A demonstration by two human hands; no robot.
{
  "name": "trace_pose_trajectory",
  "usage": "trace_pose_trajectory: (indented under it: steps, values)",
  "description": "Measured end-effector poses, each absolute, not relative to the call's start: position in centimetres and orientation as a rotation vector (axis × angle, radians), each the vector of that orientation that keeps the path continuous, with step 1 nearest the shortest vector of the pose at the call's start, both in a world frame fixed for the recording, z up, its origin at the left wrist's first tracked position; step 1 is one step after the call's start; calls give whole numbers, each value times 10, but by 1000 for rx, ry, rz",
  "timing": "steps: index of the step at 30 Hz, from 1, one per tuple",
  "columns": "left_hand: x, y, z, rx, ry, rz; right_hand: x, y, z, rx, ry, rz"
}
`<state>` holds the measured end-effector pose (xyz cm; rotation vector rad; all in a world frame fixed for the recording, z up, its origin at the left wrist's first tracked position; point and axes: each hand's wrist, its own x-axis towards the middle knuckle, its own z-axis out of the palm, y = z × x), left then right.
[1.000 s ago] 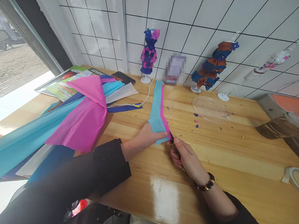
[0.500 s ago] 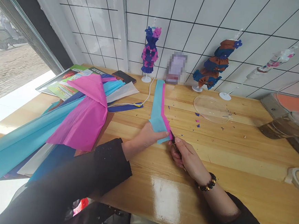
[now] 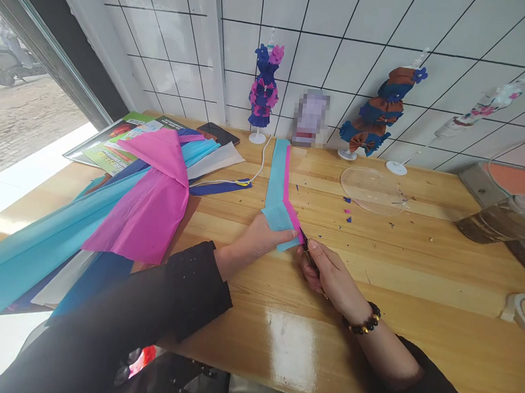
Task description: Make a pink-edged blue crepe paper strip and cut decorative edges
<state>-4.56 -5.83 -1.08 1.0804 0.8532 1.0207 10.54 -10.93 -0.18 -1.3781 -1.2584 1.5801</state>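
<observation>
At the left of the table (image 3: 420,275), a loose pile of coloured sheets (image 3: 154,212) is laid; limp folds suggest a soft, very light material that should be lifted flat to avoid creasing. To the right of the pile, the near end of a light-blue strip (image 3: 279,173) is pinched by the left hand (image 3: 263,245), with the thumb placed on top and the fingers largely hidden beneath. The strip is laid lengthwise toward the tiled wall and is bent at the held end. Along its right side a pink edge (image 3: 286,174) is shown. Low weight, little stiffness and easy tearing are to be expected; both colours are best gripped together, close to the cutting point but clear of the blades. At that edge the tip of the dark scissors (image 3: 306,246) is positioned. The scissors are judged rigid and heavier than the strip, and should be held by the handles only. The handles are enclosed by the curled right hand (image 3: 324,268); how far the blades are parted cannot be told.
</observation>
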Motion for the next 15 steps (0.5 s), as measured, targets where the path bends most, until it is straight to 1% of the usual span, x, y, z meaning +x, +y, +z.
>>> trace_pose_trajectory:
  steps: [15]
  values:
    - [-44,-58,-11,1024,838,1012,105,-110,0,-1408,-1306,1535]
